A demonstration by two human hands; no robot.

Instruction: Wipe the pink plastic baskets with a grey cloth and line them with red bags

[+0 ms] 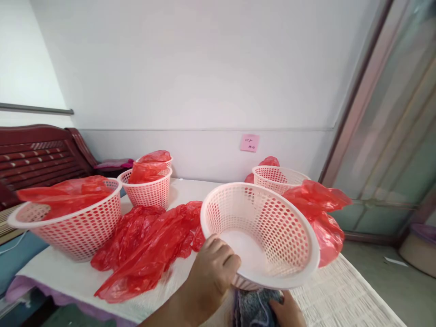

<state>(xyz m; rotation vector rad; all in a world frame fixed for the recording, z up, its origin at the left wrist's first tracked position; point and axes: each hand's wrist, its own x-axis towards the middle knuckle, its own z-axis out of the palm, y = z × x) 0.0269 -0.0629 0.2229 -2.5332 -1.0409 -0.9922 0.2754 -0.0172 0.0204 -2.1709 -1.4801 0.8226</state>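
Observation:
My left hand is closed over the near rim of a pale pink plastic basket. The basket is tilted toward me, and its solid white bottom shows with nothing on it. Under its near side, at the lower edge of the view, lies a dark grey cloth with a light line across it. My right hand grips the cloth's right side, its fingertips partly out of sight. Left of the tilted basket, crumpled red plastic bags are spread over the white table cover.
A pink basket with a red bag stands at left, with two more behind it. At back right is another basket, with red bags beside it. A pink note is on the wall. A wooden bench stands far left.

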